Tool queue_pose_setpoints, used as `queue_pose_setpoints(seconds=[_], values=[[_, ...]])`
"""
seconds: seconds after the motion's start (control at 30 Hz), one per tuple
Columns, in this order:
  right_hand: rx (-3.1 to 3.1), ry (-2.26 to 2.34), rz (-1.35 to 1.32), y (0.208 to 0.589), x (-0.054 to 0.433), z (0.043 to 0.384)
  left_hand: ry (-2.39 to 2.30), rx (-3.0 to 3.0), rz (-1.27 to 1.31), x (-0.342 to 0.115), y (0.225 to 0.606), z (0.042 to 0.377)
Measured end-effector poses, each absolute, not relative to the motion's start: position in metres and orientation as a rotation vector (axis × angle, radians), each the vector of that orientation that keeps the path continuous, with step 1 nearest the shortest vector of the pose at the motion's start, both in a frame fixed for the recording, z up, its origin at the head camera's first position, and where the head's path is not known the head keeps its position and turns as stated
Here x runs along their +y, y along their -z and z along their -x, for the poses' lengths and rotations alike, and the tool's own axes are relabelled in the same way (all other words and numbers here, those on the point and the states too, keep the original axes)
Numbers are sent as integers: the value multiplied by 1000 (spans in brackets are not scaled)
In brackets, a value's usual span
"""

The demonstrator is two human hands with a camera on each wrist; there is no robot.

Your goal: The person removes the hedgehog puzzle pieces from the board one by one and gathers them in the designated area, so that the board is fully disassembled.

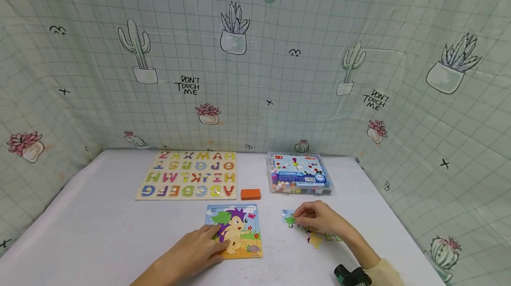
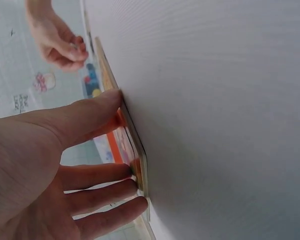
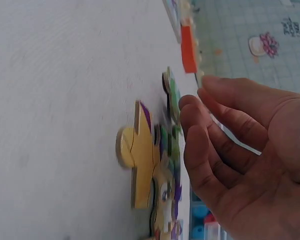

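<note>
A square hedgehog puzzle board (image 1: 255,226) lies flat on the table. My left hand (image 1: 199,244) rests on its left part, and the left wrist view shows the thumb along one edge and the fingers spread over it. To the right, my right hand (image 1: 319,217) pinches the side of a blue and green puzzle piece (image 1: 288,216) low over the table. The fingers partly cover the contact in the right wrist view. Beneath and beside that hand lie several loose puzzle pieces (image 3: 142,162), a yellow one (image 1: 315,239) foremost.
A wooden alphabet board (image 1: 185,182) lies behind at the left. An orange block (image 1: 250,194) sits behind the hedgehog board. A clear plastic case (image 1: 300,175) of small coloured parts stands at the back right. A patterned curtain (image 1: 255,77) surrounds the table.
</note>
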State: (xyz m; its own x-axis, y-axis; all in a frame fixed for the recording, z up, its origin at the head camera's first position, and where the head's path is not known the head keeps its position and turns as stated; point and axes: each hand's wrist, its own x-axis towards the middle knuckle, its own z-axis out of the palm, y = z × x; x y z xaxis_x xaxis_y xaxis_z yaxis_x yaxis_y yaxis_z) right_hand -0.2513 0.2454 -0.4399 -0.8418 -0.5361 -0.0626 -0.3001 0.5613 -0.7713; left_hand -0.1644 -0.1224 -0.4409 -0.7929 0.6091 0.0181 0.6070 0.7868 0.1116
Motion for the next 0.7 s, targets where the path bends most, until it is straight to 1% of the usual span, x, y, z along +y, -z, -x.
queue_pose_setpoints(seconds=[0.1,0.4,0.6,0.7], values=[[2504,1131,719,440,229,254,-125,2954,-1031,-122,442,163],[2468,1081,850,443,179,262,106,2974,-1346,-115,443,154],[2455,1068,911,444,149,264,144,2993,-1379,-111,445,151],[2462,1049,944,444,135,264,146,2987,-1327,-108,444,151]])
